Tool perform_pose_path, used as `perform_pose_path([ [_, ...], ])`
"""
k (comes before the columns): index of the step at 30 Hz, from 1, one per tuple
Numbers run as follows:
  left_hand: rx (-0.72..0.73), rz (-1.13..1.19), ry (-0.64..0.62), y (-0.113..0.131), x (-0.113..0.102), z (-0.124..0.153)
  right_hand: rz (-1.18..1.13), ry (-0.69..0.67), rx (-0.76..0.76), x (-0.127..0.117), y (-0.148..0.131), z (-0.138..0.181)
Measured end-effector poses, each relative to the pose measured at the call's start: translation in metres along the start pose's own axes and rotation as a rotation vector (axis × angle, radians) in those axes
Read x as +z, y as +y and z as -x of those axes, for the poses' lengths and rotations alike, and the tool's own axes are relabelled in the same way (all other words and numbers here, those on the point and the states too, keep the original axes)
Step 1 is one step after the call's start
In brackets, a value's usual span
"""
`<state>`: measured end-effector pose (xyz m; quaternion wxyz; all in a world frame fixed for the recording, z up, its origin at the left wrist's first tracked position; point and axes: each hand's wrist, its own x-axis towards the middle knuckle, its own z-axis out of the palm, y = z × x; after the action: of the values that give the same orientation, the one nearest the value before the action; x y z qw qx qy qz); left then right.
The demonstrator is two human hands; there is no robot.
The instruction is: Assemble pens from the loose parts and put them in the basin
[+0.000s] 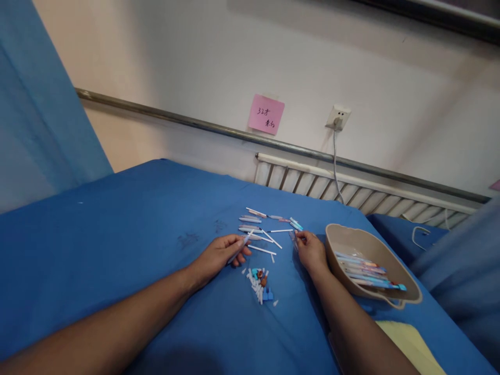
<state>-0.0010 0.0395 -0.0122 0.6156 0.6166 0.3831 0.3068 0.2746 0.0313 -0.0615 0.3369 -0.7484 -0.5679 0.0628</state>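
My left hand (224, 251) is closed around a slim, pale pen barrel (241, 247) that tilts up to the right. My right hand (311, 251) pinches a small clear plastic piece (292, 239); its exact kind is hard to make out. Between and beyond the hands lie several white, dark-tipped pen refills (262, 250) and a group of pale pen barrels (250, 220). A few light-blue pen parts (296, 224) rest just beyond my right hand. Nearer to me is a small pile of white tips (255, 285), with blue pieces (267, 295) and brown pieces (264, 281) among them.
A beige basket (414, 291) holding several pens (371, 271) stands right of my right hand. Yellow cloth or paper (410, 346) lies near my right forearm. Blue cloth (128, 224) covers the surface. Behind it are a radiator (304, 179) and a plugged-in cable (335, 156).
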Motion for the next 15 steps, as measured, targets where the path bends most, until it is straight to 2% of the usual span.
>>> perform_pose_path([
  [10,-0.007,-0.005,0.011,-0.0018,0.0004,-0.0006,0.189,-0.051,0.012,-0.0079,-0.0081,0.0021],
  [15,-0.005,-0.012,0.006,-0.0029,-0.0003,-0.0007,0.266,-0.082,-0.042,-0.0096,-0.01,0.0041],
])
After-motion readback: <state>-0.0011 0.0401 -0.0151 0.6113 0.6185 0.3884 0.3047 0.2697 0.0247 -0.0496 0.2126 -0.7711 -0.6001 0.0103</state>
